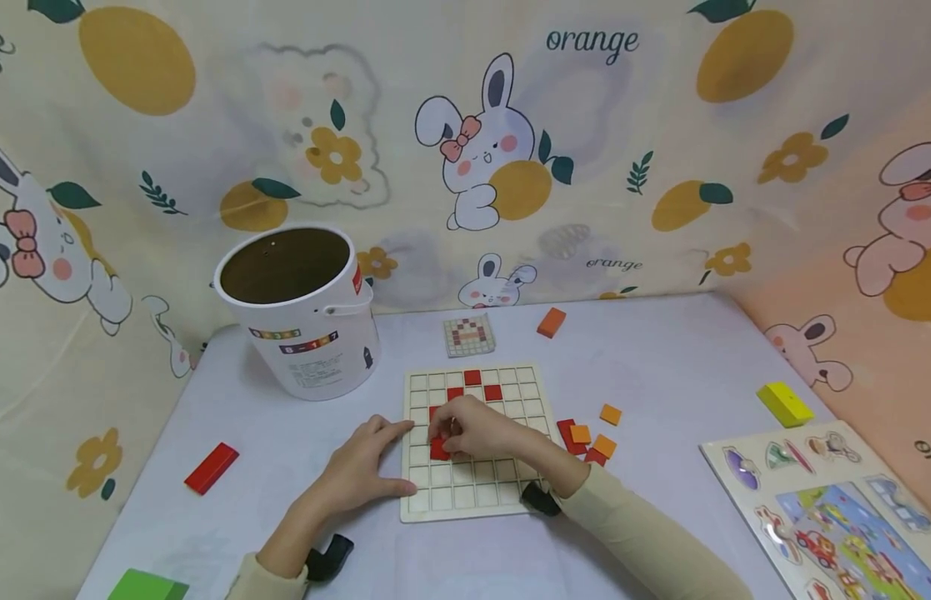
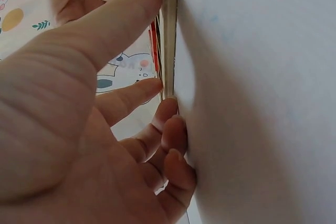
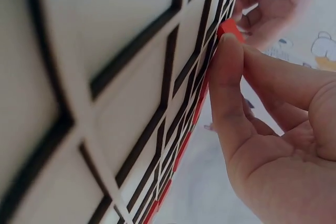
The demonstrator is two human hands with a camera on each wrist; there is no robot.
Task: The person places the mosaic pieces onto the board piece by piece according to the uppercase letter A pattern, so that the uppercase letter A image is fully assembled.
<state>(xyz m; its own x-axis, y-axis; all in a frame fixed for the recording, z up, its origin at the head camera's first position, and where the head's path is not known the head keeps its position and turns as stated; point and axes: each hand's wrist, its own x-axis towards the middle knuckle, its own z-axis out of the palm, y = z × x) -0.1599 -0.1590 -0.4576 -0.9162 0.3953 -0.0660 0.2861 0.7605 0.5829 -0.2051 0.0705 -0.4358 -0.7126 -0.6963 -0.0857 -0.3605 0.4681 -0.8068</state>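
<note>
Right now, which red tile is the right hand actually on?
The red tile on the grid board's left side, pinched under the right hand. The other red tiles sit untouched: three near the board's top, a few loose to its right.

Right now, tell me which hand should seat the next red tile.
Right. The right hand already pinches a red tile over the grid board, while the left hand lies flat, bracing the board's left edge.

Both forearms wear long cream sleeves. Left hand (image 1: 357,477) and right hand (image 1: 483,429) are bare. A black device sits at each wrist.
</note>
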